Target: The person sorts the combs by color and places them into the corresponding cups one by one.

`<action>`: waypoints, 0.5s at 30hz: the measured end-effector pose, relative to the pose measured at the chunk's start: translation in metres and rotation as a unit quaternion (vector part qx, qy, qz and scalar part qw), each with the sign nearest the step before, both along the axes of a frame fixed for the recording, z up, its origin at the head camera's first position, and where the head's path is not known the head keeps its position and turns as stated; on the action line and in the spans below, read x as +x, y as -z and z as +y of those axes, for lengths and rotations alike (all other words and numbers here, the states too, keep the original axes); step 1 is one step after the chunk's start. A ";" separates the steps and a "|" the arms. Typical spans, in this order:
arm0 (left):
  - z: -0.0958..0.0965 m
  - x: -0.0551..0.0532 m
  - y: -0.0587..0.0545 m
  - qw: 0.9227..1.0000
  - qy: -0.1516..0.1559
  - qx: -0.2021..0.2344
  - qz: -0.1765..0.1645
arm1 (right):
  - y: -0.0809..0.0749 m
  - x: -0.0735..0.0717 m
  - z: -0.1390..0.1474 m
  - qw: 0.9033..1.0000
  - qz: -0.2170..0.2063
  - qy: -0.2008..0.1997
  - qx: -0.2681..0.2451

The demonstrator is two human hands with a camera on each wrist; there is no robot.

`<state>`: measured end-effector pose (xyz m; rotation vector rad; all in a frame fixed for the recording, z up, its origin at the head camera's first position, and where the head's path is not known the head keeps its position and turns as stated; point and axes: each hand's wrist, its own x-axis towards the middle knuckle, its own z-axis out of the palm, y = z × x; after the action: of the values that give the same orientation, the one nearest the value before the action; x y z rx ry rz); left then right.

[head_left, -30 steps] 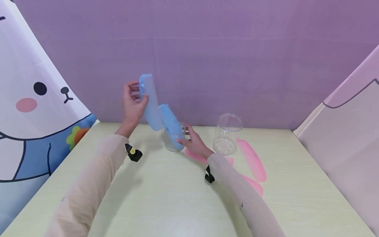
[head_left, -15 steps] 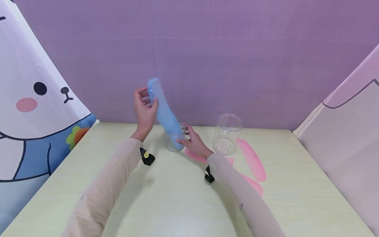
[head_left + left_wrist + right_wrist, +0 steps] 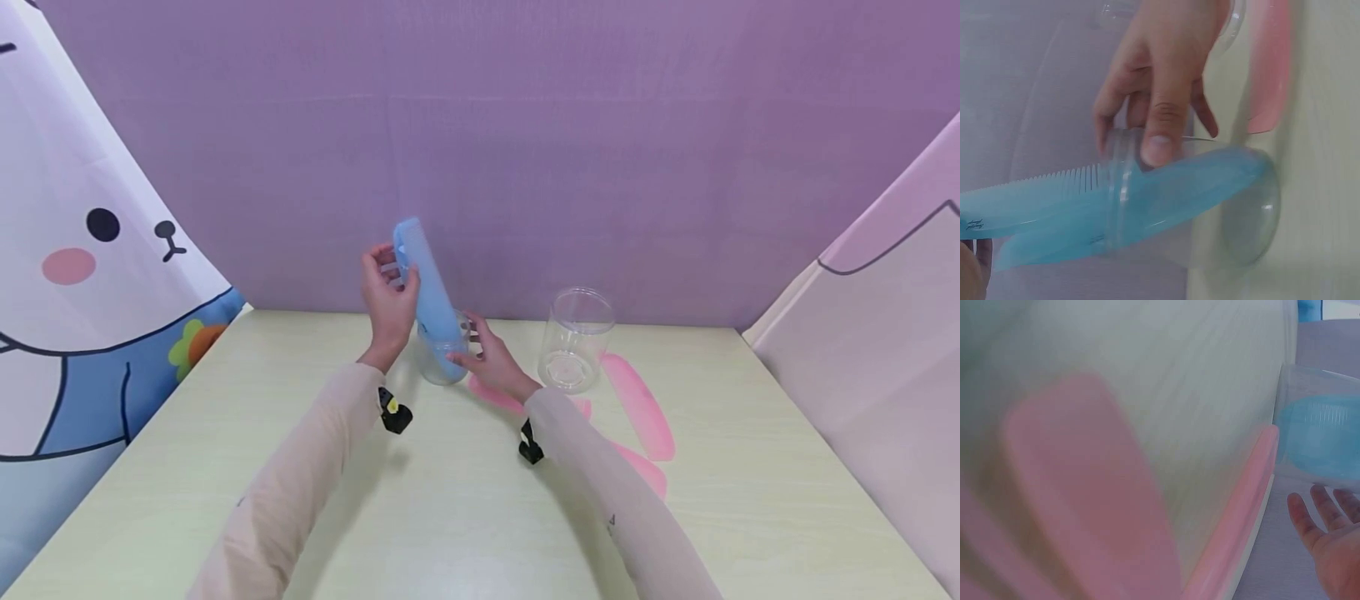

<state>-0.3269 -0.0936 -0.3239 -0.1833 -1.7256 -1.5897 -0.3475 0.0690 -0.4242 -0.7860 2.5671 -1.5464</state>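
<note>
In the head view my left hand pinches the upper part of a light blue comb. This comb slants down through the mouth of a clear jar, as the left wrist view shows. A second blue comb leans in the same jar, overlapping the first. My right hand grips the jar near its rim, thumb at the front and fingers around the far side. Where the held comb's lower end sits inside is hard to tell.
Another clear jar stands upright to the right. Several pink combs lie on the table, one beside that jar and others partly under my right forearm. A purple cloth hangs behind the table.
My left hand has moved right and down, bringing its comb from beside the jar into line with the other blue comb and into the mouth. My right hand and the jar stay put.
</note>
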 end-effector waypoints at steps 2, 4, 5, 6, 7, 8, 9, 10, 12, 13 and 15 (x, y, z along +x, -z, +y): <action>0.003 0.006 0.000 1.000 0.002 -0.003 -0.002 | -0.006 0.004 0.000 1.000 -0.008 -0.005 -0.002; 0.006 0.011 0.000 1.000 0.000 -0.010 -0.004 | -0.015 0.011 0.000 1.000 -0.013 -0.011 -0.004; 0.007 0.013 0.000 1.000 -0.001 -0.013 -0.005 | -0.019 0.014 0.001 1.000 -0.015 -0.013 -0.004; 0.009 0.015 0.000 1.000 -0.002 -0.016 -0.005 | -0.023 0.018 0.001 1.000 -0.014 -0.015 -0.004; 0.009 0.015 0.002 1.000 -0.003 -0.019 -0.004 | -0.026 0.021 0.001 1.000 -0.012 -0.015 -0.002; 0.009 0.013 0.006 1.000 -0.002 -0.019 -0.005 | -0.029 0.024 0.001 1.000 -0.010 -0.015 0.001; 0.008 0.011 0.009 1.000 -0.001 -0.019 -0.006 | -0.030 0.025 0.001 1.000 -0.010 -0.015 0.005; 0.007 0.008 0.013 1.000 -0.001 -0.017 -0.007 | -0.030 0.025 0.001 1.000 -0.010 -0.015 0.007; 0.006 0.002 0.021 1.000 0.000 -0.016 -0.010 | -0.031 0.026 0.001 1.000 -0.009 -0.015 0.008; 0.005 -0.002 0.025 1.000 0.000 -0.016 -0.012 | -0.031 0.026 0.001 1.000 -0.010 -0.015 0.009; 0.004 -0.006 0.030 1.000 -0.001 -0.017 -0.015 | -0.031 0.026 0.002 1.000 -0.011 -0.018 0.006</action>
<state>-0.3327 -0.0901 -0.3543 -0.1750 -1.7752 -1.5699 -0.3211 0.0707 -0.3928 -0.8044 2.5309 -1.5187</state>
